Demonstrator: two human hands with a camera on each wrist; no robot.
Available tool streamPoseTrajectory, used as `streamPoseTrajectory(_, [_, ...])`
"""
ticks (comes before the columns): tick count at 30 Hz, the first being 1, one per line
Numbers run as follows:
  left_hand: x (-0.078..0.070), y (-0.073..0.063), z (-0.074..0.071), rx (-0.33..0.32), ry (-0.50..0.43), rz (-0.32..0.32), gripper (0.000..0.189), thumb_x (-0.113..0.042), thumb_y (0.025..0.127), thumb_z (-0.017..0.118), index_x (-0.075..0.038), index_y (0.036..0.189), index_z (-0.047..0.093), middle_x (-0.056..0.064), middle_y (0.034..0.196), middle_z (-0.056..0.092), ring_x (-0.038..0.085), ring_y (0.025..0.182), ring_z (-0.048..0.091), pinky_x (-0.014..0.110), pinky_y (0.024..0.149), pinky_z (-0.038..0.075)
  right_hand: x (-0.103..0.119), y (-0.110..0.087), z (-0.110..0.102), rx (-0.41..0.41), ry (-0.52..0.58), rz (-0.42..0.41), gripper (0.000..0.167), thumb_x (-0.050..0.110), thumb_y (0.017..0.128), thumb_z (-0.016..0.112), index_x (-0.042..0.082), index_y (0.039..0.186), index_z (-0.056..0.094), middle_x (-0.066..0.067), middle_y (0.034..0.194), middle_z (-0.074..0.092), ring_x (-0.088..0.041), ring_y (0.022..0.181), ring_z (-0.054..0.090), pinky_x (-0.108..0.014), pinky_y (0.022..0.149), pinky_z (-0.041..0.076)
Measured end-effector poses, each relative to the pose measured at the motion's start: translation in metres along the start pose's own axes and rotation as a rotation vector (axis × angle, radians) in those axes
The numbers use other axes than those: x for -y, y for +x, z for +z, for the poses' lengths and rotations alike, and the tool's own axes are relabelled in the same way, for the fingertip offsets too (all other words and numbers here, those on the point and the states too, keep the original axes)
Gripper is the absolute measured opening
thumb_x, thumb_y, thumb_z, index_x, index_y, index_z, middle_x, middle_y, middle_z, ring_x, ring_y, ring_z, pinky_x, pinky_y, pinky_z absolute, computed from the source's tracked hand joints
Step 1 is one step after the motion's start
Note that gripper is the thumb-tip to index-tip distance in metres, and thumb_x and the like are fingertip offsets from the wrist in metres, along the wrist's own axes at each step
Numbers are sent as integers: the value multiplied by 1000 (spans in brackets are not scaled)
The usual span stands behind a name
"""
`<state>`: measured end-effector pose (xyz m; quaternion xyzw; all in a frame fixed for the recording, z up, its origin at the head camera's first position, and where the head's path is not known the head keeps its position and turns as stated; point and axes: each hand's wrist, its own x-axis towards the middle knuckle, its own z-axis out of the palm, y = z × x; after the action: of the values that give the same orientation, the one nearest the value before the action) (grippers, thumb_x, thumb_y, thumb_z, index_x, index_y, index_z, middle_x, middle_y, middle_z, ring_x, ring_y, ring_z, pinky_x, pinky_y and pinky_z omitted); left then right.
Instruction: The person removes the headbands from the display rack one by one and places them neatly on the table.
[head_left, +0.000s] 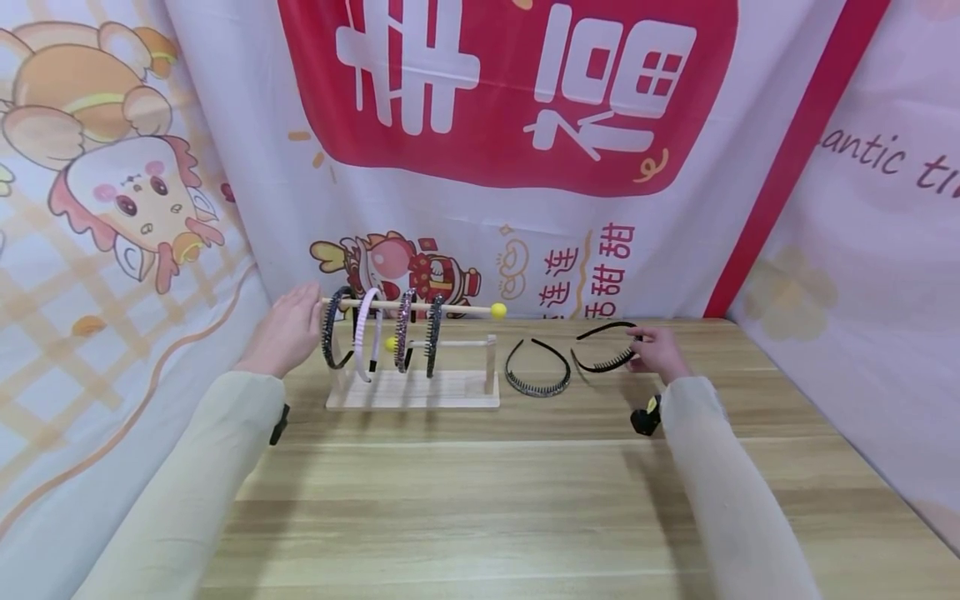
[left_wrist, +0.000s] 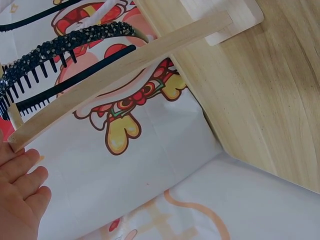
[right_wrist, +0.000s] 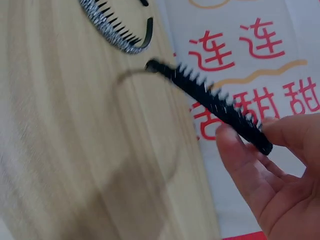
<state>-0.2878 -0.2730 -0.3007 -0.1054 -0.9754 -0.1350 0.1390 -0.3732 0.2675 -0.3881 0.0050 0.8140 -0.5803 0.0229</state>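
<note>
My left hand (head_left: 288, 323) holds the top left end of a wooden headband stand (head_left: 412, 402); in the left wrist view, its fingers meet the upright (left_wrist: 100, 82), the thumb hidden. From the upper rod hang a dark sparkly headband (head_left: 328, 333), a pale pink headband (head_left: 361, 333), a pink glittery headband (head_left: 402, 333) and a dark grey headband (head_left: 432, 337). On the right, my right hand (head_left: 655, 350) pinches a black toothed headband (right_wrist: 210, 102) between thumb and fingers, raised above the table. Left of it lies a silver-sparkly toothed headband (head_left: 537, 388).
The stand has a yellow ball (head_left: 498, 311) on its upper rod's right end and a lower rod (head_left: 450, 343) beneath. Behind the wooden table (head_left: 450, 500) hangs a printed cloth (head_left: 480, 208); more cloth lines both sides.
</note>
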Motion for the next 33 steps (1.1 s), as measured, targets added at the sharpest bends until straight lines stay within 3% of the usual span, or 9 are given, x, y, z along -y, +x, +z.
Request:
streamPoseTrajectory(5, [0, 1, 1, 1, 8, 0, 52, -23, 102, 21, 12, 140, 19, 31, 143, 19, 44, 132, 16, 48, 111, 6, -14, -6, -4, 65, -31, 35, 36, -4, 92, 43, -15, 126, 40, -21, 88, 53, -17, 61, 63, -36, 67, 57])
streamPoseTrajectory(10, [0, 1, 1, -3, 10, 3, 51, -22, 102, 22, 13, 139, 20, 32, 142, 20, 44, 132, 16, 49, 111, 6, -26, -10, -8, 134, -95, 58, 29, -1, 94, 43, -17, 119, 41, -18, 82, 58, -18, 66, 62, -32, 63, 57])
streamPoseTrajectory(22, [-1, 0, -1, -3, 18, 5, 50, -21, 101, 22, 14, 138, 21, 32, 142, 21, 45, 131, 17, 49, 110, 7, -48, -12, -8, 330, 51, 153, 15, -1, 97, 39, -15, 102, 39, -16, 72, 54, -18, 59, 55, -29, 56, 52])
streamPoseTrajectory(33, [-1, 0, 0, -28, 35, 24, 48, -17, 101, 24, 15, 137, 23, 34, 139, 24, 47, 130, 19, 50, 110, 9, -44, -19, -5, 322, -2, 218, 14, 0, 97, 41, -13, 103, 42, -14, 73, 54, -18, 59, 55, -29, 57, 52])
